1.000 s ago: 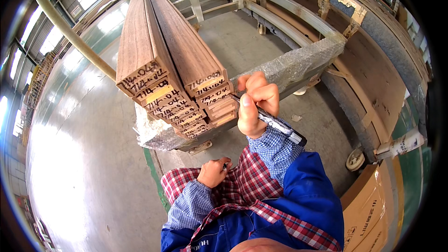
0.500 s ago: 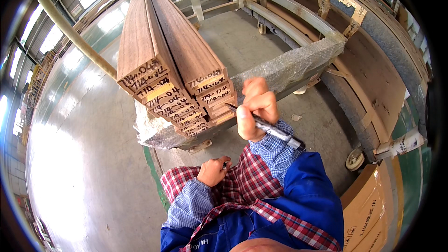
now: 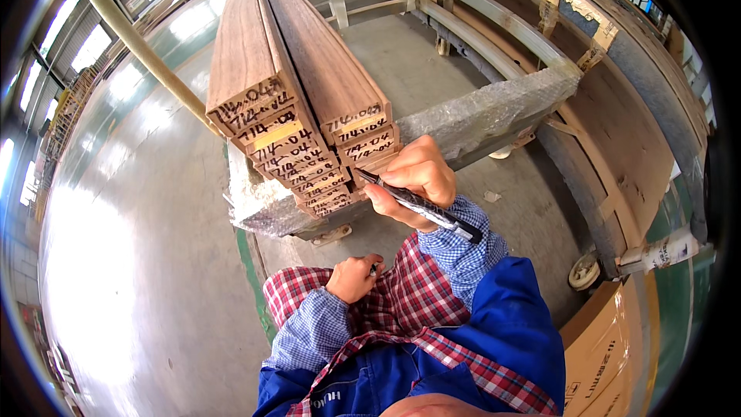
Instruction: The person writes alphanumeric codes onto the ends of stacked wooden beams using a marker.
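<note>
My right hand (image 3: 417, 183) pinches a black marker pen (image 3: 432, 210) with a pale label. Its tip points at the lower end faces of the right stack of wood-grain boards (image 3: 328, 62), touching or very close. Beside it runs the left stack of boards (image 3: 248, 54). Dark handwritten marks cover most of the end faces; the lowest ones on the right stack are partly hidden by my hand. My left hand (image 3: 353, 279) rests closed on my checked apron (image 3: 417, 286), with a small black piece (image 3: 374, 269), apparently the marker cap, showing between its fingers.
The boards lie on a metal frame (image 3: 486, 112) wrapped in bubble film. A wooden rack (image 3: 617, 139) with padded rails stands at the right. Below it are a cardboard carton (image 3: 602, 355) and a white roll (image 3: 670, 249). A pale hose (image 3: 143, 50) hangs at the left.
My right hand has come lower, the pen tip moving left and down along the right stack's end faces. Another written mark shows there. My left hand stays on the apron.
</note>
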### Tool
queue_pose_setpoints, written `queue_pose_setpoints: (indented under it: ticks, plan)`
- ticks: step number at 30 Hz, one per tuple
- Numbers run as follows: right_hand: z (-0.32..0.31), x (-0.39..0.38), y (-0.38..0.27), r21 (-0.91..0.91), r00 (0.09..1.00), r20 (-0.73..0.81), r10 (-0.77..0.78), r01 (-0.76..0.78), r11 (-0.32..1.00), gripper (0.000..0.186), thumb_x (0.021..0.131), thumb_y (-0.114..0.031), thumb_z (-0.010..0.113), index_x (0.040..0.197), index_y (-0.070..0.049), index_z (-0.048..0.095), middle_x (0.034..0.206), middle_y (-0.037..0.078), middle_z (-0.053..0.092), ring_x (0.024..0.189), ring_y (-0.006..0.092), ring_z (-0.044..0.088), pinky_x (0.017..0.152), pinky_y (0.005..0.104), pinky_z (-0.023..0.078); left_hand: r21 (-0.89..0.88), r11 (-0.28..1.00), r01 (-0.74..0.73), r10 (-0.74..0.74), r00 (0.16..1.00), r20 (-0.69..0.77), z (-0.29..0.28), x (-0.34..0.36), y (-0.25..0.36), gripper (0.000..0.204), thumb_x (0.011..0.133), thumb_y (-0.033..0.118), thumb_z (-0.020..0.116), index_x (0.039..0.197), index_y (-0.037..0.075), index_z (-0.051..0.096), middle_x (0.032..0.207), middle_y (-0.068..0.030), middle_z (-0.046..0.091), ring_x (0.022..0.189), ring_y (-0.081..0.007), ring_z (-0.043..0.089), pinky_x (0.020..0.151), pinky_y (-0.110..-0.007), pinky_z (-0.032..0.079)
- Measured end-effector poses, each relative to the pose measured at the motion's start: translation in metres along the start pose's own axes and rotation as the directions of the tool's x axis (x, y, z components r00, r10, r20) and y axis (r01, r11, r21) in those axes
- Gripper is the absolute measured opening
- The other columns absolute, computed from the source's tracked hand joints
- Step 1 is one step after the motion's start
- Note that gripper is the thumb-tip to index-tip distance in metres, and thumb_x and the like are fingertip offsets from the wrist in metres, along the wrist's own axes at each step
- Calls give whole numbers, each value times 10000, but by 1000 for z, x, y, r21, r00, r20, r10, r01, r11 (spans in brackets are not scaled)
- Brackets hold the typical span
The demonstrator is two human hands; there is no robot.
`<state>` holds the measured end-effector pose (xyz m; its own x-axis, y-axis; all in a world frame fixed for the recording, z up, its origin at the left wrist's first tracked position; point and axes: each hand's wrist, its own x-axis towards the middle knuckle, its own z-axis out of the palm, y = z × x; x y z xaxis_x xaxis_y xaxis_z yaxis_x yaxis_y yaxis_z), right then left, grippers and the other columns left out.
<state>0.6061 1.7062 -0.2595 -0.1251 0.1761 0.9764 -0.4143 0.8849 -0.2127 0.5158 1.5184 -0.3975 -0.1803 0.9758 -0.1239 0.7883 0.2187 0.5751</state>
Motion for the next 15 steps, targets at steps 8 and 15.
queue_pose_setpoints:
  ticks: [8, 15]
  plan:
    - [2, 5, 0, -21, 999, -31, -11, 10, 1000, 342, 616, -69, 873, 817, -71, 597, 734, 46, 626, 648, 187, 558, 571, 300, 454, 1, 1000, 0, 0, 1000, 8, 2, 1, -2, 215, 910, 268, 598, 1034, 107, 669, 816, -197, 677, 780, -377, 662, 715, -443, 538]
    - [4, 3, 2, -22, 997, -70, -15, 13, 1000, 312, 632, -49, 846, 798, -75, 583, 718, 41, 622, 627, 184, 558, 558, 302, 452, 9, 1000, 14, -14, 1000, 16, -1, 1, 1, 214, 915, 269, 594, 1032, 105, 668, 805, -197, 675, 772, -376, 663, 706, -444, 539]
